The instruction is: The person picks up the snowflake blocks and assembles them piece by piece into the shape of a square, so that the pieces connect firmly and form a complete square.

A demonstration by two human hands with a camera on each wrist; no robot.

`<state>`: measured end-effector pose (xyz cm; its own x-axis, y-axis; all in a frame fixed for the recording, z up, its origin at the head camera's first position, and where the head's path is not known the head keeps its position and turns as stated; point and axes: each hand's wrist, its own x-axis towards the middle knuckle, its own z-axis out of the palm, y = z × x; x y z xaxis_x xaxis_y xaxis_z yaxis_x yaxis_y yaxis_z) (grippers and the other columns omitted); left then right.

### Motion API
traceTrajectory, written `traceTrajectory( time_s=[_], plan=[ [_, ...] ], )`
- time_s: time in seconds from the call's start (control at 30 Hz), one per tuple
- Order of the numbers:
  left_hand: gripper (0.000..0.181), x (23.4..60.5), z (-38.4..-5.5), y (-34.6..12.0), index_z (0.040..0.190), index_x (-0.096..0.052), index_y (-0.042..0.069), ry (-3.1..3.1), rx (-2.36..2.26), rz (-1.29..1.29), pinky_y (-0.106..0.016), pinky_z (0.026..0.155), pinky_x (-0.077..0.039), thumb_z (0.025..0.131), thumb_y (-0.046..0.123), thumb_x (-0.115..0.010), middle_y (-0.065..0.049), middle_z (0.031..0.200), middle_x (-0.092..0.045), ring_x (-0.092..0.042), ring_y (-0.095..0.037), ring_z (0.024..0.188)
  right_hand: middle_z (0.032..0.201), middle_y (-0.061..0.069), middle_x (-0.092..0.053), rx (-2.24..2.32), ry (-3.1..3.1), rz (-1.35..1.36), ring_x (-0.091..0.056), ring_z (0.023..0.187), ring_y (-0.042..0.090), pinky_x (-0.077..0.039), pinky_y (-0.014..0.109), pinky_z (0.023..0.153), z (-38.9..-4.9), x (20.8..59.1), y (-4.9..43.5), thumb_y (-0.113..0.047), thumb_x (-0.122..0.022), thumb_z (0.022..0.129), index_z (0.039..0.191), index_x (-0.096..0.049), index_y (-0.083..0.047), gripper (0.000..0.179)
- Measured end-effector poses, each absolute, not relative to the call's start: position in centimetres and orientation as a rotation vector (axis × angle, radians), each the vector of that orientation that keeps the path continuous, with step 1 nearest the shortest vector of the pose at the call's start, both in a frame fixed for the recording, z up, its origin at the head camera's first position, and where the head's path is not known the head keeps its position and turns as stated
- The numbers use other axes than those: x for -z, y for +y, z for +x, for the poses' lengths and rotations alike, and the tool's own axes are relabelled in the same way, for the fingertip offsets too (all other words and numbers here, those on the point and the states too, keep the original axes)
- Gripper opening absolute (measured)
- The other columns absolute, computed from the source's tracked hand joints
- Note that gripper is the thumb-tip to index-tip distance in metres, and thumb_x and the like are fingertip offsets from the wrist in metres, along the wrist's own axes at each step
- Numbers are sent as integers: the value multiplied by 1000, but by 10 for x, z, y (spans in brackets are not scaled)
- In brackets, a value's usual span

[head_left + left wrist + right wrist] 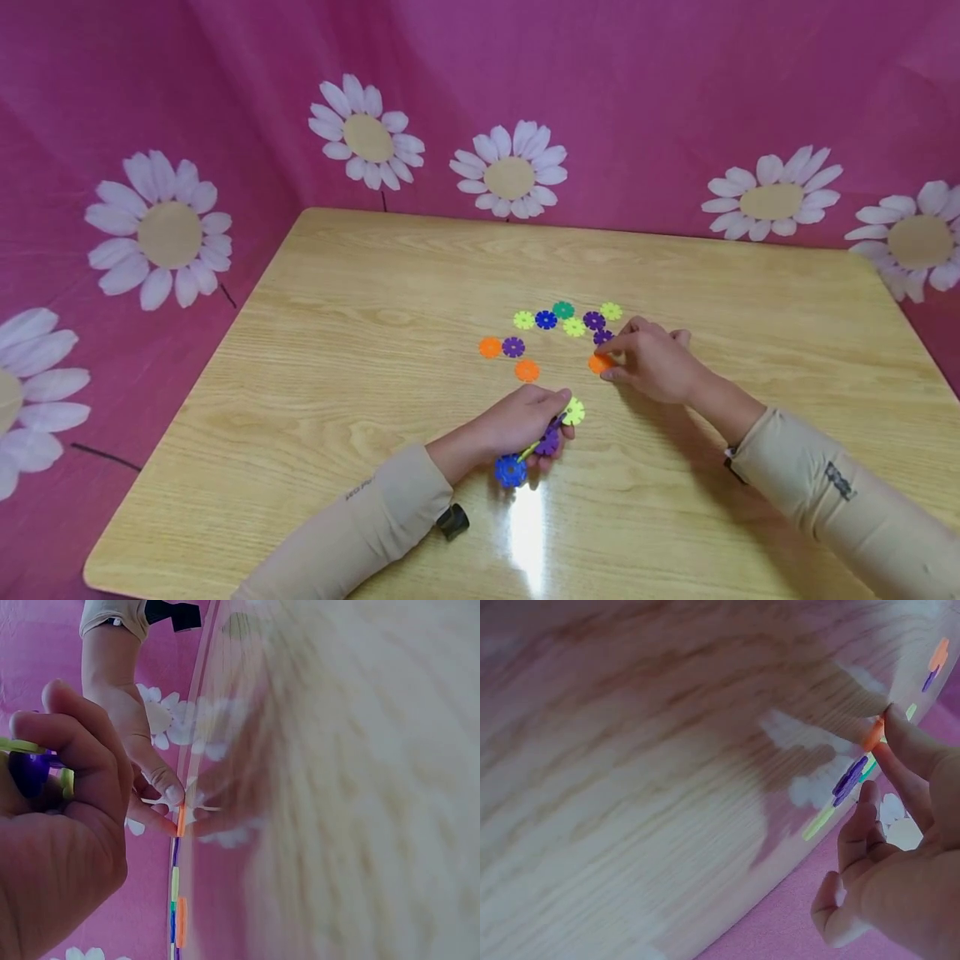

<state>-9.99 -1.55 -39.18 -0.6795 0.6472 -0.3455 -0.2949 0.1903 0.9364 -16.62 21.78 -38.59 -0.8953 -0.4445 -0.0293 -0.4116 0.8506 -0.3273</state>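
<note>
My left hand (pixel 525 421) grips a small chain of joined notched discs just above the table. In it show a yellow-green disc (pixel 574 411), a purple disc (pixel 548 442) and a blue disc (pixel 511 471). Farther right, my right hand (pixel 660 362) pinches an orange notched disc (pixel 599 363) between thumb and finger at the tabletop. That same orange disc (pixel 873 735) shows between the fingertips in the right wrist view. Purple discs (pixel 594 320) lie right beside these fingers, one partly covered by them.
Loose discs lie on the wooden table (pixel 360 333): an orange disc (pixel 527 371), another purple disc (pixel 513 347), a dark blue disc (pixel 546 319), a green disc (pixel 563 310) and several more. A pink cloth with white flowers (pixel 510 177) rises behind the table's far edge.
</note>
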Motion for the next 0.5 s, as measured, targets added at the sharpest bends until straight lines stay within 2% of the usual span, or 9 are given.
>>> traceTrajectory(
  time_s=[0.2, 0.5],
  plan=[
    [58, 392, -100, -14, 89, -58, -9, 1702, -1597, 353, -24, 39, -43, 101, 41, -30, -8, 55, -54, -48, -18, 40, 87, 1, -56, 580, 2884, -652, -45, 77, 16, -20, 37, 64, -167, 384, 217, -29, -78, 75, 101, -72, -17, 29],
    [57, 392, -100, -15, 88, -60, -7, 1724, -1602, 311, -24, 37, -42, 100, 41, -32, -9, 56, -55, -50, -18, 40, 86, 2, -64, 732, 2882, -724, -53, 69, 13, -47, 28, 60, -164, 389, 218, -15, -77, 75, 102, -69, -9, 29]
  ],
)
